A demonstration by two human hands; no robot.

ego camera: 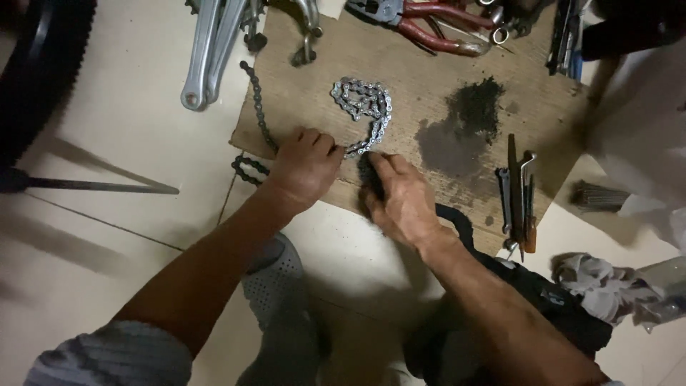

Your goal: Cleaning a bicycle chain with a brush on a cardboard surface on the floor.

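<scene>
Left hand (pixel 306 168) knuckles-up on a worn cardboard sheet (pixel 421 93), fingers curled narrow, fingertips pinching the near end of a silvery bicycle chain (pixel 364 107). Right hand (pixel 401 200) just beside it, thumb and forefinger closed on a small dark piece at the cardboard's front edge; what that piece is, hard to tell. Chain links bright, metallic, looped in a loose curl up the middle of the sheet and running back down to the left fingertips. Darker, duller chain (pixel 256 107) trailing along the left edge of the cardboard and off onto the pale tiled floor (pixel 121 150), partly hidden under the left wrist. Black greasy stain (pixel 468 118) to the right of the bright chain. Farther right, a cluster of slim metal hand tools (pixel 517 196) lying side by side. Up top, red-handled pliers (pixel 429 21) and a grey aluminium crank arm (pixel 207 50). Knobby black tyre (pixel 39 71) at far left; crumpled white rag (pixel 597 282) at lower right.
</scene>
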